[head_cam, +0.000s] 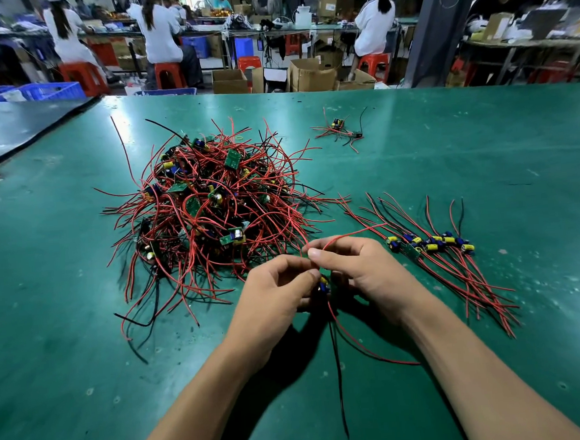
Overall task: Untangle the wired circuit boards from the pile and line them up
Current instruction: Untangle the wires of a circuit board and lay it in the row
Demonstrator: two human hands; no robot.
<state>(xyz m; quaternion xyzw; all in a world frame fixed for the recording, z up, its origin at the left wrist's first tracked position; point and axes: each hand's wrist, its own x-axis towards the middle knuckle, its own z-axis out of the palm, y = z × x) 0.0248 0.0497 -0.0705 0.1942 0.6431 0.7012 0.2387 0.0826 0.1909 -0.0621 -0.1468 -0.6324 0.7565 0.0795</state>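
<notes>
just nearer than the pile [209, 208], both hands hold one small board [324, 284] with blue and yellow capacitors. the left hand [276, 286] pinches the board with curled fingers; the right hand [360, 270] pinches its red wire [351, 233] between thumb and forefinger. its red and black leads [338, 371] trail lengthwise toward the person.

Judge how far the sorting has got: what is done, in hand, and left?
Done: a row of boards lies lined up on the right. In hand: the left hand and right hand hold one wired board between them. Left: the big pile, plus a small clump farther back.
</notes>
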